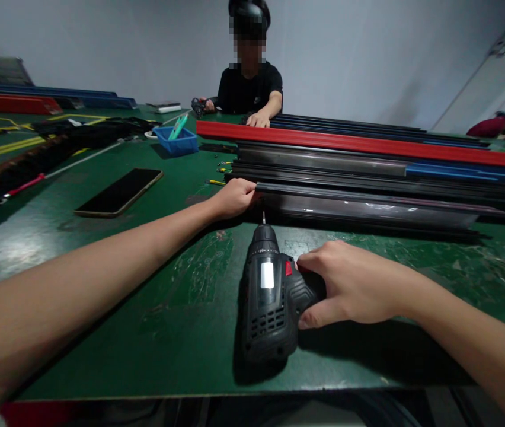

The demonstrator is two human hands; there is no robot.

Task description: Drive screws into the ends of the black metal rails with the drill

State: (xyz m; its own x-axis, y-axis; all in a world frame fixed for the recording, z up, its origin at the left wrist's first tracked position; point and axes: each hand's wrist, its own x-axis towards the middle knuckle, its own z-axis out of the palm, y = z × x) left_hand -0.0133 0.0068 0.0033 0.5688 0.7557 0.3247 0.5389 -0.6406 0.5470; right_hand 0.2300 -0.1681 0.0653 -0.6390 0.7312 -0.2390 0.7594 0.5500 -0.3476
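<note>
A black cordless drill [267, 302] lies on its side on the green table, its bit pointing away from me at the near face of a long dark profile. My right hand [345, 284] is wrapped round the drill's handle from the right. My left hand [235, 198] is closed on the left end of the long dark profile [368, 210], with the fingertips partly hidden behind it. Small yellow-green wire ends [217, 182] stick out just beyond my left hand, near the ends of the profiles stacked behind.
A red profile [359, 142] lies across the stack. To the left are a phone [119, 193], a blue basket [176, 142] with a teal tool, a red-handled screwdriver [25, 185] and dark cable bundles [96, 129]. Across the table [181, 356] a co-worker [250, 86] rests one hand by the profiles.
</note>
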